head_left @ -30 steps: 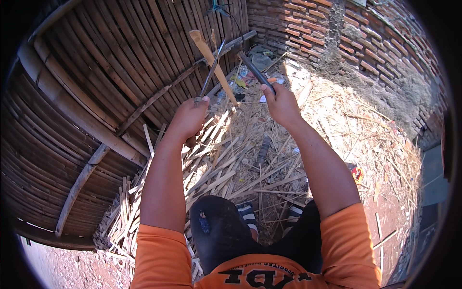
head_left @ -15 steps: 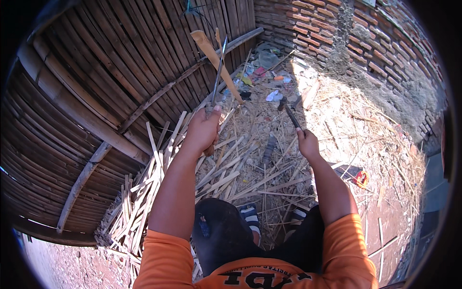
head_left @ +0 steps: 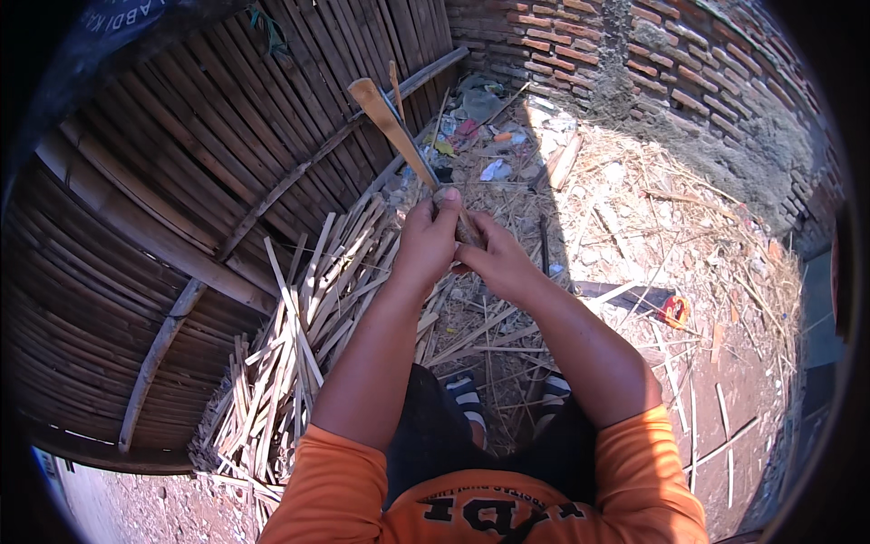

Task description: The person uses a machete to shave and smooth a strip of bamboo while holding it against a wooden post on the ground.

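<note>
Pale split bamboo stick (head_left: 391, 127), tilted up-left, lower end gripped above the littered ground.

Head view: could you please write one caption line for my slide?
Both hands, left hand and right hand, grip a long pale split bamboo strip above a pile of cut bamboo slats.

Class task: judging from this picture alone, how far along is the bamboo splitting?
Done: a heap of split strips lies by the bamboo fence. In hand: the left hand and right hand both grip one bamboo piece, tilted up; no blade is visible in either. A knife lies on the ground. Left: this piece; other stock cannot be told.
</note>
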Demonstrator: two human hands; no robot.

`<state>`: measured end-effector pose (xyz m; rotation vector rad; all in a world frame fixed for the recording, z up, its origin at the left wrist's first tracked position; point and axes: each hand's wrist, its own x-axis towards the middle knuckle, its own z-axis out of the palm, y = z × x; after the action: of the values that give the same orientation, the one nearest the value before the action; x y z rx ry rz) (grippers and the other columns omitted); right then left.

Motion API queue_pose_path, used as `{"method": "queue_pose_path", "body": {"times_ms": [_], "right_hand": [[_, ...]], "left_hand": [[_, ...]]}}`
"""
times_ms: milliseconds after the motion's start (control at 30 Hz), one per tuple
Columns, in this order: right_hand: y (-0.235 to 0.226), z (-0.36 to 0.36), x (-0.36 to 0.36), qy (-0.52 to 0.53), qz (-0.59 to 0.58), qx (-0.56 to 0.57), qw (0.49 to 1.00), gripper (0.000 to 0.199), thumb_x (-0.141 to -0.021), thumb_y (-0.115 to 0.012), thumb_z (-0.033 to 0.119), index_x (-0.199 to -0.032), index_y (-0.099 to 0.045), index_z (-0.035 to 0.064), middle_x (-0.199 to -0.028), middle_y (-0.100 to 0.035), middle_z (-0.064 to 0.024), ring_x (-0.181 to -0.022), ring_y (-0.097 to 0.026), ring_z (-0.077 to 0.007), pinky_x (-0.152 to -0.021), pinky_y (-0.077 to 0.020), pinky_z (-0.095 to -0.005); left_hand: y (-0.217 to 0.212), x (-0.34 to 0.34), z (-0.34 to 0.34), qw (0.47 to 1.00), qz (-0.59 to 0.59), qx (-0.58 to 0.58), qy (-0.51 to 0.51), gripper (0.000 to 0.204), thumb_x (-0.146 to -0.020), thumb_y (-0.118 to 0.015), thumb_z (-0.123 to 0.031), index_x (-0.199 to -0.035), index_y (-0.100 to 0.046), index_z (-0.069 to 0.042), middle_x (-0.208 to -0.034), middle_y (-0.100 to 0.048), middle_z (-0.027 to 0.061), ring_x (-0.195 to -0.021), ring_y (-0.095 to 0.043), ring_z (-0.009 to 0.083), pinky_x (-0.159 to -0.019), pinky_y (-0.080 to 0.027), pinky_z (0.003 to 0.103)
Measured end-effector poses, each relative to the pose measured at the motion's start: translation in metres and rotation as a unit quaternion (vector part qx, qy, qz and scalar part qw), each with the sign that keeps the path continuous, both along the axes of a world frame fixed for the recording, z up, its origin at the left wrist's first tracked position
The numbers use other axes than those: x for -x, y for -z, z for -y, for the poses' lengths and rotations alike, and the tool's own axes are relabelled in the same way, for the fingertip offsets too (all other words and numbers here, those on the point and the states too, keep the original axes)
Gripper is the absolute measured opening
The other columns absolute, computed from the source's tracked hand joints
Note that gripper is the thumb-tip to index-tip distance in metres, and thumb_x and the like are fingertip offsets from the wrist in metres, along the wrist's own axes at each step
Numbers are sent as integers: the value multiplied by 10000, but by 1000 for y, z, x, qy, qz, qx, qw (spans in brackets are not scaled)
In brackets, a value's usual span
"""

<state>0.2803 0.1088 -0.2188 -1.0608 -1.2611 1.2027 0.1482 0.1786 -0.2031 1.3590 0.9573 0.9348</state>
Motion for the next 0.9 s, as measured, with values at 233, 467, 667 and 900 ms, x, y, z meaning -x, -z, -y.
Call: {"method": "queue_pose_path", "body": {"times_ms": [233,467,667,900], "right_hand": [[-21,54,-21,192,261,-24,946,532,-888,-696,350,-1197,-578,-66,-947,-670,-247,-884,-690,-324,-778,-519,-410],[-71,129,-28,183,208,-66,959,466,-900,-688,317,-1153,-600,-64,-835,-682,-227,-786,-694,-333,-738,-512,-419],[-41,131,-54,273,321,-132,897,436,-920,-664,304,-1146,-606,-65,-818,-672,-239,-802,-699,-383,-759,-524,-448],[-37,124,-72,218,271,-75,935,424,-946,-649,307,-1160,-598,-55,-840,-682,-236,-784,-694,-393,-729,-536,-431]], "left_hand": [[-76,10,58,851,-145,-436,-254,555,-900,-716,-490,-1137,-624,4,-1085,-591,162,-1000,-588,270,-862,-478,399],[-156,4,59,783,-51,-596,-168,394,-977,-663,-380,-1150,-669,-26,-1004,-634,75,-860,-596,138,-747,-481,293],[-167,-15,63,775,-135,-593,-174,330,-960,-686,-331,-1079,-704,-25,-821,-664,54,-726,-616,128,-656,-484,294],[-153,-23,64,782,-149,-582,-166,284,-953,-690,-297,-1038,-722,-28,-823,-672,71,-713,-631,148,-646,-484,303]]}}
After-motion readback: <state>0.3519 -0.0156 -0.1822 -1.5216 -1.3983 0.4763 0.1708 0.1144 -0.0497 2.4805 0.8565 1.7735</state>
